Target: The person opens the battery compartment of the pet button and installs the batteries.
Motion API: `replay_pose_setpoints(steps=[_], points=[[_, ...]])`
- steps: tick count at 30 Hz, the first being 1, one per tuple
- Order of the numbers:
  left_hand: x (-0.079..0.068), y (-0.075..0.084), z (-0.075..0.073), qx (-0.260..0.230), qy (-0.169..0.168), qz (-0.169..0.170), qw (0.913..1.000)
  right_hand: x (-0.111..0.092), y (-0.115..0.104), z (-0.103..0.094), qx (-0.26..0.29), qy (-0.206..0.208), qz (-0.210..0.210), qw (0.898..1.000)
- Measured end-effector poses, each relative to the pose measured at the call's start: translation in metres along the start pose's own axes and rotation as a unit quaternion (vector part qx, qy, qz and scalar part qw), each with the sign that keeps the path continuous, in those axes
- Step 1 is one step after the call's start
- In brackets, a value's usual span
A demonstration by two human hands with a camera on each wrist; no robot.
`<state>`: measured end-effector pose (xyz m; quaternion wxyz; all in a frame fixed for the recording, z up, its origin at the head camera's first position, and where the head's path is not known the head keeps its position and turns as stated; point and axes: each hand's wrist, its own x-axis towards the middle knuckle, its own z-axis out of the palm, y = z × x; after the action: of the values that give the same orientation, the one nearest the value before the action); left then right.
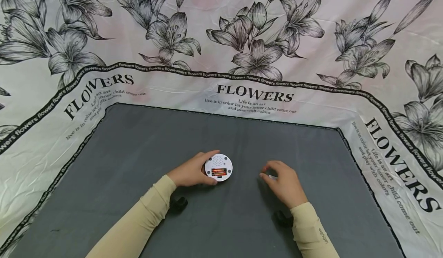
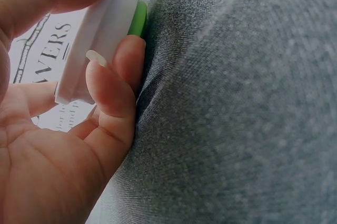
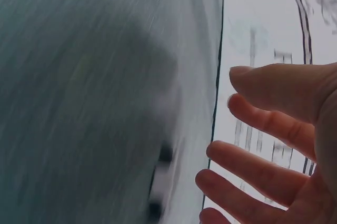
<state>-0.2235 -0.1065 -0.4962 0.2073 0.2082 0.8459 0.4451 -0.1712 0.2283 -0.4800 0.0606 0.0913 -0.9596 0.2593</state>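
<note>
We see a round white device (image 1: 219, 161), green part (image 2: 138, 18) underneath, batteries (image 1: 219, 172) exposed on top; a small white piece (image 1: 273, 177) to its right.

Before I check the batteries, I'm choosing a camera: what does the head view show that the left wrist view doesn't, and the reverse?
Only head: the orange cylindrical batteries in the round white plastic device, and the right grip.
Only left wrist: the device's green part, on the side toward the dark grey woven cloth.
Both: the left grip holding the device, the cloth, and black FLOWERS lettering, partly hidden in left wrist.
</note>
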Motion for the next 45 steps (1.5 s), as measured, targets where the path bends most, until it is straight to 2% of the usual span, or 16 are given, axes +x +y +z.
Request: replay_pose_setpoints(steps=[6, 13, 24, 31, 36, 45], points=[[-0.004, -0.003, -0.004, -0.007, 0.002, -0.004, 1.0000, -0.016, 0.024, -0.017, -0.013, 0.006, 0.033, 0.999], [-0.008, -0.007, -0.006, -0.006, 0.006, 0.002, 1.0000, -0.018, 0.028, -0.019, -0.019, -0.020, 0.060, 0.998], [-0.008, -0.002, -0.006, -0.007, 0.002, 0.001, 1.0000, -0.014, 0.023, -0.013, -0.040, -0.030, 0.052, 0.997], [-0.006, -0.002, -0.006, -0.005, 0.003, 0.007, 1.0000, -0.010, 0.019, -0.008, -0.056, -0.016, 0.018, 0.998], [-0.004, -0.003, -0.005, -0.001, 0.002, 0.004, 1.0000, -0.001, 0.001, 0.002, -0.054, 0.000, -0.019, 0.998], [-0.002, 0.001, -0.002, -0.001, 0.000, 0.007, 1.0000, 0.016, -0.058, 0.018, -0.011, 0.025, -0.101, 0.995]])
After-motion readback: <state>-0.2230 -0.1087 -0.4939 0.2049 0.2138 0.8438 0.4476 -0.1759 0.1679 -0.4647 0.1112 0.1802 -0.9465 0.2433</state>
